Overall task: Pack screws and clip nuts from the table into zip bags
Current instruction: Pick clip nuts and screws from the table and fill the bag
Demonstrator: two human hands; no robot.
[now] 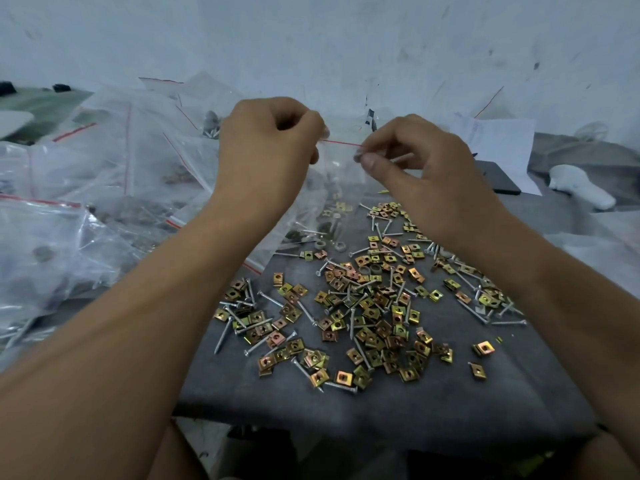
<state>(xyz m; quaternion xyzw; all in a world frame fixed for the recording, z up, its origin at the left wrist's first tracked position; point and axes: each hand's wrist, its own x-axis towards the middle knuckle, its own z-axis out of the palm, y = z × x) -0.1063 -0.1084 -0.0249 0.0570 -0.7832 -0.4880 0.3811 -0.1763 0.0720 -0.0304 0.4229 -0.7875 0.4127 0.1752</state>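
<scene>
The person stood over the dark table with both arms stretched forward, holding a clear zip bag up above the far edge of the scattered hardware. The left hand was curled tight, pinching the bag's red-lined top at one end; the right hand pinched the other end between thumb and fingertips, and a pale, thin shaft that looked like a screw seemed to lie among those same fingers, though I could not be certain of it. The red strip ran taut between the two hands, so I judged the bag was either being opened for filling or pressed closed; which of the two I could not tell. A few pieces appeared to sit low inside it. To the left lay a heap of other bags, several plainly holding screws already, so a fair share of the packing looked done. Plenty remained, though: a broad spread of brass-coloured clip nuts mixed with silver screws covered the middle of the table just below the hands, with a few grey washers among them. A white sheet of paper stood at the back right.
</scene>
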